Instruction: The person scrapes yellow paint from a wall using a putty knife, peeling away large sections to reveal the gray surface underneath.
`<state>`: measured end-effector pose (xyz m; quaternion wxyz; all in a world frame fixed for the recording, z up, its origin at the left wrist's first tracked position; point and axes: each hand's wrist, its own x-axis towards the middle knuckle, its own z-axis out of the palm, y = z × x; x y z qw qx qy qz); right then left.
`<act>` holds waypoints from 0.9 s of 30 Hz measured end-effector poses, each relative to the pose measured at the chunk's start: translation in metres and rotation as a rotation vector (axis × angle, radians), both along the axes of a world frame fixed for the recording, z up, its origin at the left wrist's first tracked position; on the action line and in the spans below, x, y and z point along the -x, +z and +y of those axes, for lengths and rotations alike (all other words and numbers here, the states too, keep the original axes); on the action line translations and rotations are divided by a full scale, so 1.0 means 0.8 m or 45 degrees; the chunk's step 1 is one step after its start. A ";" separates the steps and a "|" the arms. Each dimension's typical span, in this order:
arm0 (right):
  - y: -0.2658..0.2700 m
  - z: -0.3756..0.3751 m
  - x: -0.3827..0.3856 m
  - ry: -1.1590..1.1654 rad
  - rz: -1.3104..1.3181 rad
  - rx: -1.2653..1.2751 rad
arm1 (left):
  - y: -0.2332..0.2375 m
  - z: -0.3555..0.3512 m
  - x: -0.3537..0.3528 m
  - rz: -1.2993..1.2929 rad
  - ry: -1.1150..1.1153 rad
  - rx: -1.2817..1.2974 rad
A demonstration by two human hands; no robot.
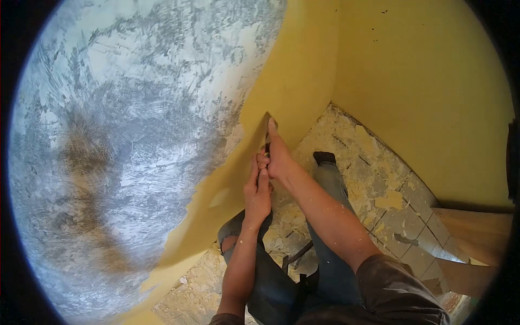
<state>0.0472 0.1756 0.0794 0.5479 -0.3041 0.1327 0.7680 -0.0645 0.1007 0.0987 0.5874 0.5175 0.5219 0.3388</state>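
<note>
A scraper (267, 120) with a thin metal blade and a dark handle points up against the yellow-painted wall (303, 54). My right hand (278, 154) is closed round its handle, thumb stretched along towards the blade. Just below, my left hand (257, 195) is closed at the lower end of the handle, touching the right hand's fingers; the handle's end is mostly hidden. To the left of the blade, the wall is a bare, streaky grey-white surface (146, 119) with a ragged edge against the yellow.
Yellow flakes (389, 200) litter the tiled floor (411, 227). My legs (330, 216) are bent between the arms, near the wall. A second yellow wall (422, 97) meets the first in a corner. Brown boards (476, 230) lie at the lower right.
</note>
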 end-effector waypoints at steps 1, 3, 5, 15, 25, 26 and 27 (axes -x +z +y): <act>-0.005 -0.002 0.009 -0.009 0.001 -0.007 | 0.004 -0.008 0.007 0.060 0.009 -0.014; -0.015 -0.016 0.036 0.120 0.032 -0.008 | 0.015 -0.028 0.021 0.141 0.002 -0.025; -0.002 -0.034 0.060 0.108 0.110 0.023 | 0.027 -0.044 0.035 0.255 0.142 -0.029; 0.019 -0.046 0.085 0.180 0.225 0.098 | 0.047 -0.068 0.048 0.413 0.185 -0.145; 0.015 -0.044 0.082 0.057 0.323 0.015 | 0.051 -0.060 0.050 0.524 0.188 -0.026; 0.015 -0.043 0.082 0.061 0.329 0.032 | 0.050 -0.060 0.049 0.538 0.176 -0.032; 0.015 -0.045 0.082 0.068 0.336 0.053 | 0.050 -0.061 0.049 0.542 0.171 -0.028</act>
